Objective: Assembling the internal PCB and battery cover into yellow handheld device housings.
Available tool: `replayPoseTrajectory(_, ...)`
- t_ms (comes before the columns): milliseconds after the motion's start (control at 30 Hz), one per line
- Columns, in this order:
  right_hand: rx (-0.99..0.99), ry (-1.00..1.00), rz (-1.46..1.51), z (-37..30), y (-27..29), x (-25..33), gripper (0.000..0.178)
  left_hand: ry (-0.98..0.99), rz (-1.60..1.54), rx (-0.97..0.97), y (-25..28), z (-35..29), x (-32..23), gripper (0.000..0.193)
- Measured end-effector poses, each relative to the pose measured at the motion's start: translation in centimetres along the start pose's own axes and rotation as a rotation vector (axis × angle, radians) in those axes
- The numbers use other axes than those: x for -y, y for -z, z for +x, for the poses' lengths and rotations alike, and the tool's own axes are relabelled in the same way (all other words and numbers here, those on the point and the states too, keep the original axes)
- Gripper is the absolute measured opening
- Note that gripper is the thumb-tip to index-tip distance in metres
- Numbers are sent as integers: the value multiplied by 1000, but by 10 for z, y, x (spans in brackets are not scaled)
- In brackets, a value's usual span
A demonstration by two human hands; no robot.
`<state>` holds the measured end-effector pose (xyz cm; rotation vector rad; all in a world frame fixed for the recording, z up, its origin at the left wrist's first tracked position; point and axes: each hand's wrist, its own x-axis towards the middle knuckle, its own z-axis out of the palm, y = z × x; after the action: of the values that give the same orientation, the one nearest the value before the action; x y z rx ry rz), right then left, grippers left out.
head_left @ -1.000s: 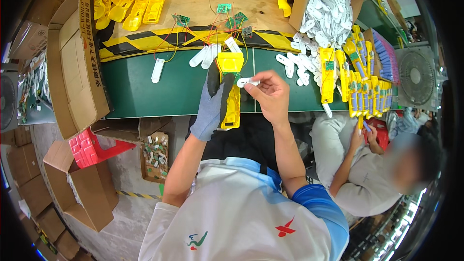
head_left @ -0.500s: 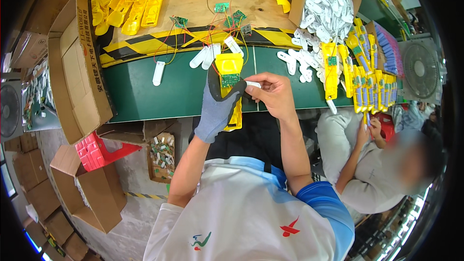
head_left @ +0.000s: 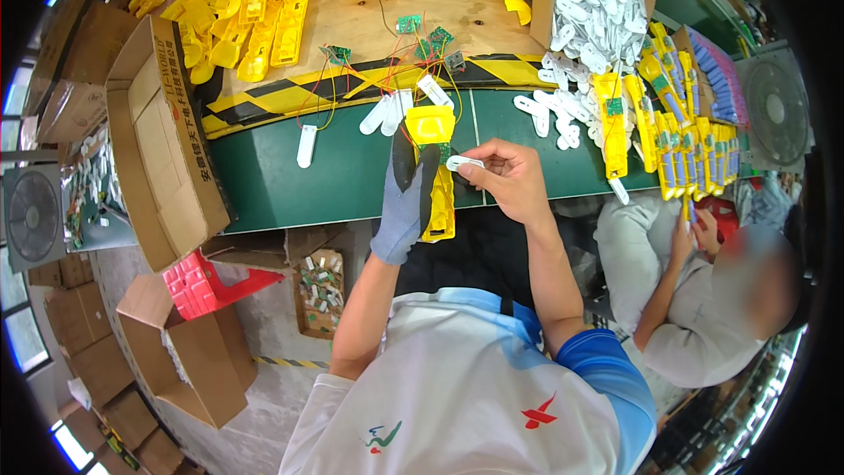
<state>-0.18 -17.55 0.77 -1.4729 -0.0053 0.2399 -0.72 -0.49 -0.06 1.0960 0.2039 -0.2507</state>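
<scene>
My left hand (head_left: pixel 404 209), in a grey-blue glove with dark finger parts, is closed round a yellow plastic housing (head_left: pixel 430 126) held upright over the bench's near edge. Part of a green circuit board (head_left: pixel 445 153) shows inside the housing, beside the gloved fingers. In the bare fingers of my right hand (head_left: pixel 517 180) is a small white oval plastic piece (head_left: pixel 463 164), pinched at one end just right of the board. Beyond the housing lie white plastic pieces (head_left: pixel 375 114) and several wired green boards (head_left: pixel 337 54).
Yellow shells (head_left: pixel 290 22) are heaped on the wooden board at the back. A carton of white pieces (head_left: pixel 598 4) stands back right, near filled yellow housings (head_left: pixel 694 154). An open carton (head_left: pixel 163 154) is at the left. A co-worker (head_left: pixel 694 299) sits at the right.
The whole view has shifted slightly, so the bench sits further right. The white piece shows more of its flat face, and the gloved fingers cover more of the circuit board.
</scene>
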Motion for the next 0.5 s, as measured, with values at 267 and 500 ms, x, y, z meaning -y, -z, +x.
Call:
replayPoseTrajectory(267, -83, 170, -118, 0, 1, -10, 17, 3, -41, 38, -2, 1, 2, 32)
replayPoseTrajectory(500, -153, 90, -28, -7, -22, 8, 21, -126, 58, -53, -1, 3, 12, 31)
